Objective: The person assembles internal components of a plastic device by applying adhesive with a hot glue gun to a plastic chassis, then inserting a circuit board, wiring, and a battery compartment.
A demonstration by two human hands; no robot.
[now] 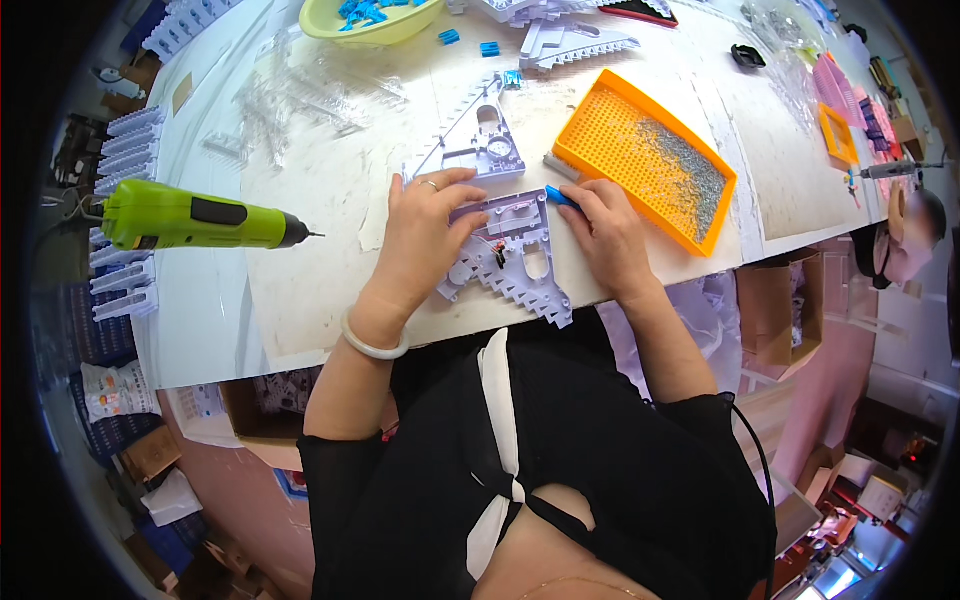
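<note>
A toothed, pale lavender plastic housing half (537, 268) lies on the table in front of me, its inner side up, with small dark and coloured parts inside. My left hand (420, 228) grips its left upper edge between thumb and fingers. Between the thumb and fingers of my right hand (612, 240) is a small blue plastic piece (561, 196), just beside the housing's upper right corner. Just beyond lies a second lavender housing half (490, 145), close to my left fingertips. My fingers partly hide the near housing's left end.
An orange perforated tray (722, 212) of small screws stands at right. A green electric screwdriver (195, 216) points in from the left. A yellow bowl (385, 35) of blue pieces is at the back, near more housings (570, 45). Clear plastic strips (290, 105) lie back left.
</note>
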